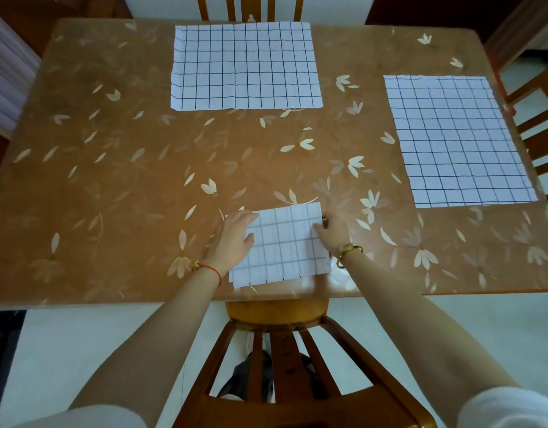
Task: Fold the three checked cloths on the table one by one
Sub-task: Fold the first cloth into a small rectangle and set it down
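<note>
While the folded cloth sits at 6 o'clock, left hand lies flat on it, fingers straight, likely pinning the layers. At its 3 o'clock edge right hand curls — pinching or squaring, cannot tell. 12 o'clock cloth and 2 o'clock cloth lie unfolded.
</note>
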`<state>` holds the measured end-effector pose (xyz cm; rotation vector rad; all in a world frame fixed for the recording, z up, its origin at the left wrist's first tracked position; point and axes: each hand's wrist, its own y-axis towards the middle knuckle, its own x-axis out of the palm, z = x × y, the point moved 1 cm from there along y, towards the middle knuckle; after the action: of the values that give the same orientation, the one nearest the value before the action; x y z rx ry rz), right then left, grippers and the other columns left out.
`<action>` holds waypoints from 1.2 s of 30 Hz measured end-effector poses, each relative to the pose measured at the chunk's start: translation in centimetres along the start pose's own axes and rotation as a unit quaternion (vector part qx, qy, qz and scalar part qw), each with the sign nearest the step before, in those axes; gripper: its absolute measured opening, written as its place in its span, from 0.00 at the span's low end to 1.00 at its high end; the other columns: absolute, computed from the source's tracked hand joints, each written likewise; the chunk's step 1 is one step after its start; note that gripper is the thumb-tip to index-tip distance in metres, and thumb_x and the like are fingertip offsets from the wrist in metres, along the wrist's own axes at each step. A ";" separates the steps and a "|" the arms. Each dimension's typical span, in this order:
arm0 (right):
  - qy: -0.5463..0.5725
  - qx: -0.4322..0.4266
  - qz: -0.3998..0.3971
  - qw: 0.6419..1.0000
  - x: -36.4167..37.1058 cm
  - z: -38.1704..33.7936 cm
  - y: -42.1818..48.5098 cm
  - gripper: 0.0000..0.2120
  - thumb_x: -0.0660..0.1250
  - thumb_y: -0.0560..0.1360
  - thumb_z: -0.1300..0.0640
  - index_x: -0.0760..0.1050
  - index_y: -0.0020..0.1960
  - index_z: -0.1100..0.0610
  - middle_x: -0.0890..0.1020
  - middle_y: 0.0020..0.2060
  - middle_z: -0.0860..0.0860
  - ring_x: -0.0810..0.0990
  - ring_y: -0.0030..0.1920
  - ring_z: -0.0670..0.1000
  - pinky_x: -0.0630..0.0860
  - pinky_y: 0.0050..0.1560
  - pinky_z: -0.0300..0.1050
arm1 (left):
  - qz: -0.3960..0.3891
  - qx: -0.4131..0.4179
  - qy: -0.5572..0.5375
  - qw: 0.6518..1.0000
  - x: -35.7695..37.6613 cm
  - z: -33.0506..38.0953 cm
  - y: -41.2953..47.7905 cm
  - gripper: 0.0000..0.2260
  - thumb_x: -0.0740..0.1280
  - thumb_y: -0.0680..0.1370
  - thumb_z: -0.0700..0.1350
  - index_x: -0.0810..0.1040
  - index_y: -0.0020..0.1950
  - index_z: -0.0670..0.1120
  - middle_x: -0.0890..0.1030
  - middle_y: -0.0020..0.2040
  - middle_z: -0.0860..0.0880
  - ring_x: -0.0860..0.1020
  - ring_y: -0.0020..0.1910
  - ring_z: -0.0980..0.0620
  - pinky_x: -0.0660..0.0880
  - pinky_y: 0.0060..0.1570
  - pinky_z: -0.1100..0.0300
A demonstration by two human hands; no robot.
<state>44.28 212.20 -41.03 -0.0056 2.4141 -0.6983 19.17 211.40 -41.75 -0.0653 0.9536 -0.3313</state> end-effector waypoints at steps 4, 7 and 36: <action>-0.112 -0.088 0.061 0.988 0.2 0.0 0.2 0.21 0.62 0.74 0.65 0.67 0.66 0.66 0.76 0.52 0.58 0.74 0.51 0.59 0.72 0.51 0.51 | -0.039 0.045 0.071 0.996 1.4 1.9 0.2 0.26 0.62 0.80 0.40 0.62 0.78 0.47 0.61 0.79 0.48 0.55 0.79 0.45 0.54 0.77 0.43; -0.268 -0.165 0.079 0.946 0.5 0.1 0.4 0.22 0.61 0.75 0.62 0.68 0.69 0.62 0.72 0.64 0.58 0.71 0.58 0.61 0.72 0.57 0.56 | -0.052 0.057 0.112 0.991 2.2 3.9 0.7 0.28 0.58 0.82 0.41 0.53 0.81 0.48 0.51 0.81 0.51 0.46 0.80 0.48 0.47 0.78 0.44; -0.420 -0.230 -0.036 0.877 1.5 2.3 1.0 0.33 0.32 0.78 0.43 0.51 0.80 0.52 0.56 0.78 0.47 0.52 0.78 0.53 0.42 0.76 0.63 | -0.025 -0.145 0.165 0.975 5.2 1.8 -0.2 0.26 0.43 0.85 0.53 0.38 0.81 0.50 0.38 0.81 0.54 0.38 0.79 0.55 0.38 0.73 0.32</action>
<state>44.53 211.73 -43.86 -0.4928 1.6662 -0.0721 23.29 209.45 -44.75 -0.3084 1.3270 -0.2510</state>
